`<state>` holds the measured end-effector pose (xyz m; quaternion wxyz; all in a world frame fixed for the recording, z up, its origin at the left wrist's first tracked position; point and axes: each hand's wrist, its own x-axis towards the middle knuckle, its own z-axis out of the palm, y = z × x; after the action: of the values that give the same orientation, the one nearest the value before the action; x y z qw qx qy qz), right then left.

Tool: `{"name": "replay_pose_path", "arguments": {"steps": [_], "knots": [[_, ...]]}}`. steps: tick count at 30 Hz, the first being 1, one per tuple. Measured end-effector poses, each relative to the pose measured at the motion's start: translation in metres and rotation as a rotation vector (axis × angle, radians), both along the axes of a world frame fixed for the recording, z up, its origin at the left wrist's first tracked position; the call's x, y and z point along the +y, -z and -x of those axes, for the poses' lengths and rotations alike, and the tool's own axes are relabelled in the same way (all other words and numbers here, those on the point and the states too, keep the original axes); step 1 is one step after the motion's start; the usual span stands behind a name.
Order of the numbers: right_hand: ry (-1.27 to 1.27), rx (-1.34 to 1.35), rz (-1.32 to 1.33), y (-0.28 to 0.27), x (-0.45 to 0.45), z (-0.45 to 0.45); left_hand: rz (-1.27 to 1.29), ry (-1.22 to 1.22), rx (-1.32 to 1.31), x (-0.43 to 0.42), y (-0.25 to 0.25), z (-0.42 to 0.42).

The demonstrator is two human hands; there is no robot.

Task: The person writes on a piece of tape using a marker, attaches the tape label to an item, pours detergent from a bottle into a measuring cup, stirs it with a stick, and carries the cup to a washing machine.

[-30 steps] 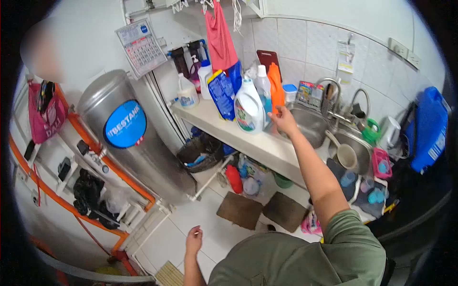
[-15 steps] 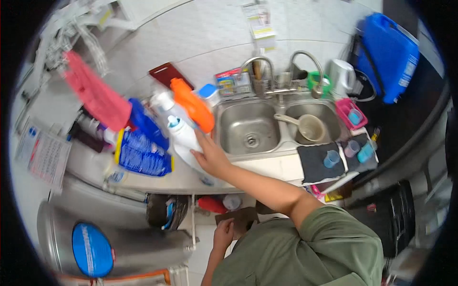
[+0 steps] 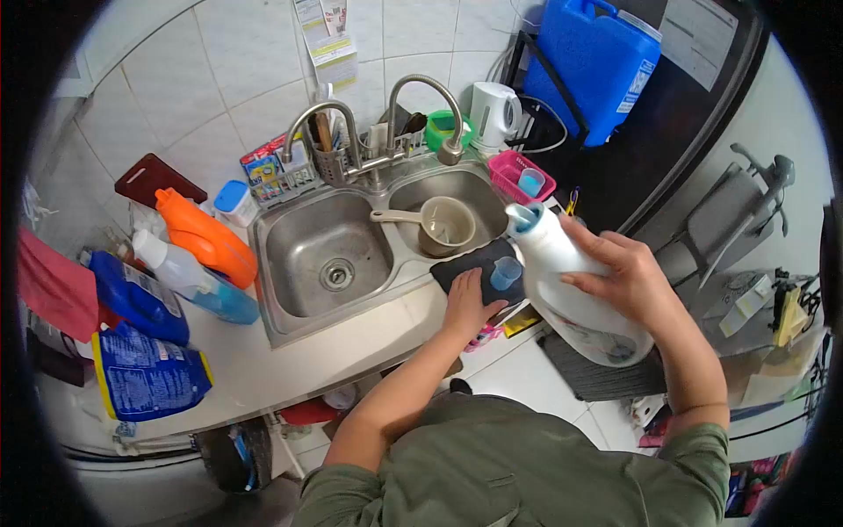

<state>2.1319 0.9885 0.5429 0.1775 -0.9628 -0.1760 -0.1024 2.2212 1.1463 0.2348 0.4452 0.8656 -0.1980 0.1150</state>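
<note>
My right hand is wrapped round a big white bottle, held up at the right with its blue-rimmed neck leaning up and left. Whether the neck is capped I cannot tell. Close to the bottle's left side, a small clear blue cup stands on a dark folded cloth at the counter's front edge. My left hand rests on that cloth, fingers stretched out, its thumb near the cup's base. Part of the cloth is hidden behind the bottle and hand.
A double steel sink holds a beige dipper in its right basin. At left stand an orange bottle, a clear bottle of blue liquid and a blue pouch. A pink basket sits behind the cloth.
My right hand has carried the white bottle from the left counter across to the right. My left hand has come up from below the counter onto the cloth. The view has turned right.
</note>
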Motion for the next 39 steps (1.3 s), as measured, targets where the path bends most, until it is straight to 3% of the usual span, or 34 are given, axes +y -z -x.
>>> {"name": "replay_pose_path", "arguments": {"steps": [5, 7, 13, 22, 39], "knots": [[-0.019, 0.221, 0.139, 0.001, -0.068, -0.021, -0.103, -0.089, 0.062, -0.051, 0.013, -0.027], [-0.082, 0.259, 0.154, 0.006, -0.087, -0.031, -0.031, -0.114, 0.023, -0.057, 0.019, -0.029], [-0.152, 0.459, 0.309, 0.005, -0.102, -0.052, 0.171, -0.085, -0.122, -0.050, -0.041, -0.010], [-0.216, 0.477, 0.597, -0.015, -0.067, -0.070, 0.259, -0.146, -0.175, -0.039, -0.063, 0.008], [-0.209, 0.573, 0.665, -0.030, 0.054, -0.083, 0.308, -0.207, -0.134, 0.058, -0.059, 0.015]]}}
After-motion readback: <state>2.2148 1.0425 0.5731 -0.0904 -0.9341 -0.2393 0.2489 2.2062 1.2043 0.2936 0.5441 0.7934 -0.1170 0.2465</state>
